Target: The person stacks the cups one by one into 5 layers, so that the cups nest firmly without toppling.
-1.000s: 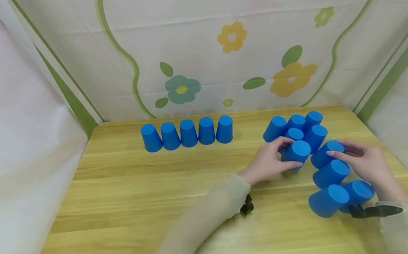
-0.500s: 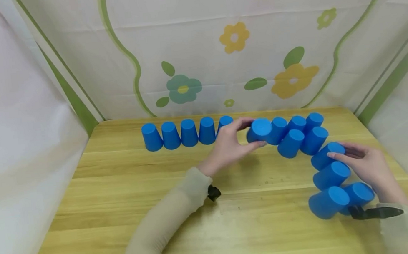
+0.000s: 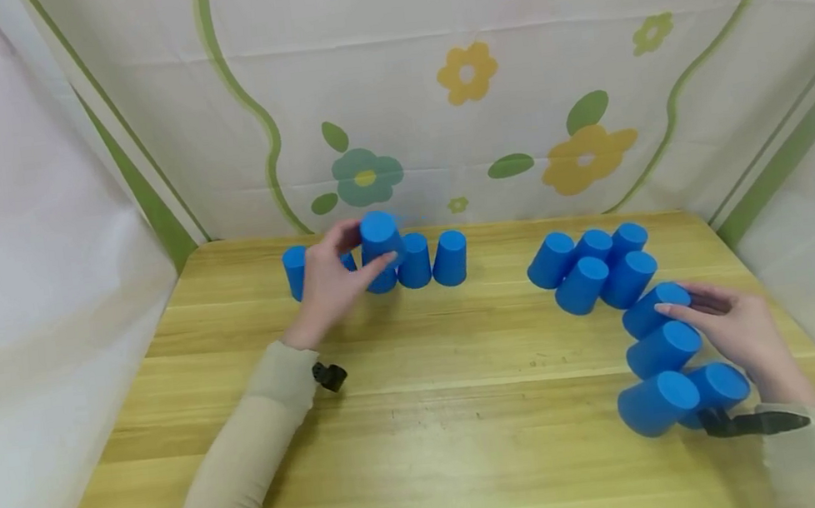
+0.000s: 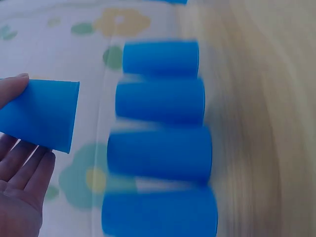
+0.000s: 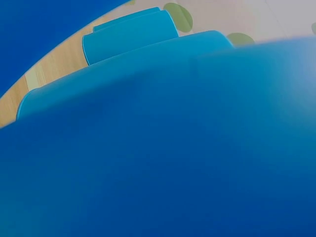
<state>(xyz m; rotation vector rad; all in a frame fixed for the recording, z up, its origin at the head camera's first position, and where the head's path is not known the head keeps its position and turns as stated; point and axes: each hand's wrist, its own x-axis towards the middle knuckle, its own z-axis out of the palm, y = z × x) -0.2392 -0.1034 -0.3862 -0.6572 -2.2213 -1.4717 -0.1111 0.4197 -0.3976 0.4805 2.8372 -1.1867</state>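
Note:
My left hand holds an upside-down blue plastic cup between thumb and fingers. That cup is raised over the row of upside-down blue cups at the back left, hiding part of the row. The left wrist view shows the held cup above the closed ends of the standing cups. At the right, my right hand has its thumb and fingers around another upside-down blue cup that stands among the others. Blue cup walls fill most of the right wrist view, where the hand is hidden.
Several more upside-down cups cluster at the back right. Nearer me, other cups stand just in front of the right wrist and its black camera mount. A floral curtain rises behind the wooden table.
My left hand has lifted one cup from the right cluster and carried it left, over the back row. The right hand has stayed at its cup.

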